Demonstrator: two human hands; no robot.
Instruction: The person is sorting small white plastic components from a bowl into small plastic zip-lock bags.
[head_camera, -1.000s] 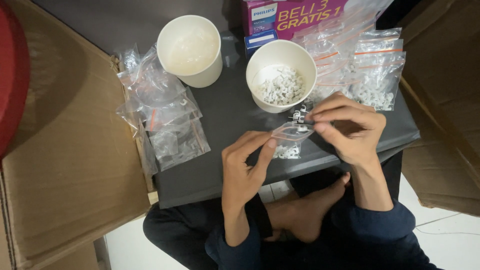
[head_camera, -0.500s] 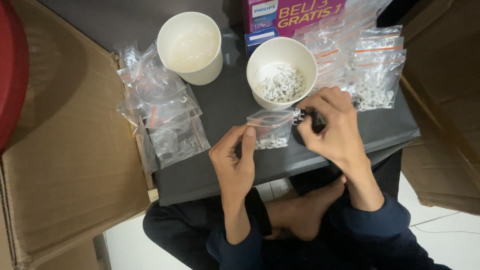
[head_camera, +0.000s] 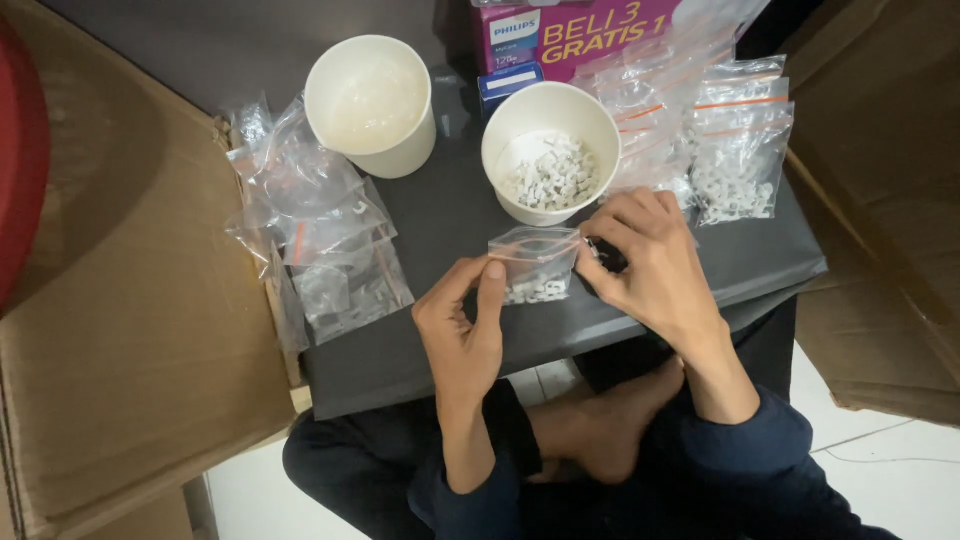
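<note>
small bag (head_camera: 535, 265) pinched between left hand (head_camera: 462, 325), right hand (head_camera: 655, 265).

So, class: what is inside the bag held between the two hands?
The bag holds small white pieces along its bottom; its upper part looks empty. The left hand and right hand cover its edges.

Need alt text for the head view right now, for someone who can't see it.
Both hands, left hand and right hand, pinch the top of a small clear bag of white bits over a dark table. Behind it stand a cup holding white bits and an empty cup, with bag piles at either side.
</note>
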